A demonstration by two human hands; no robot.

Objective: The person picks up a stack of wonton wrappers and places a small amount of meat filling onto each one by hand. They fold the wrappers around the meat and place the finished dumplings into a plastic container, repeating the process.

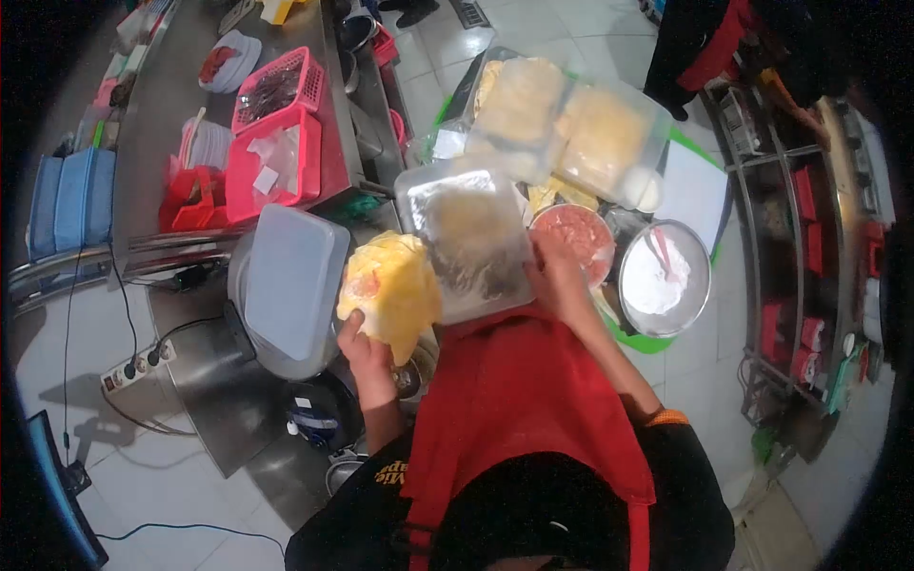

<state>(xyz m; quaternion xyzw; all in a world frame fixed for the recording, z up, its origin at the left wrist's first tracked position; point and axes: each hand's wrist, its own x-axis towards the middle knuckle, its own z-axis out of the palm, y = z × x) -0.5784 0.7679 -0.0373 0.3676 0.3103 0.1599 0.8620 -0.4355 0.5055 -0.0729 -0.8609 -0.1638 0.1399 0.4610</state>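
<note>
My left hand (365,350) is closed on the lower left edge of floppy yellow dough sheets (398,295) with a patch of pinkish filling on top. My right hand (556,272) grips the right rim of a translucent plastic container (441,194), its fingers partly hidden. Inside that container the contents are blurred. Right behind my right hand stands a round bowl of pink minced meat (577,238). Farther right, a metal bowl (706,278) holds white powder with a pink-handled utensil in it.
Two translucent containers of pale yellow food (600,138) stand behind. A grey-white lid (297,285) lies to the left. Pink baskets (309,157) with utensils line the metal counter. On the right is a metal rack (776,152), with a person (700,43) standing near it.
</note>
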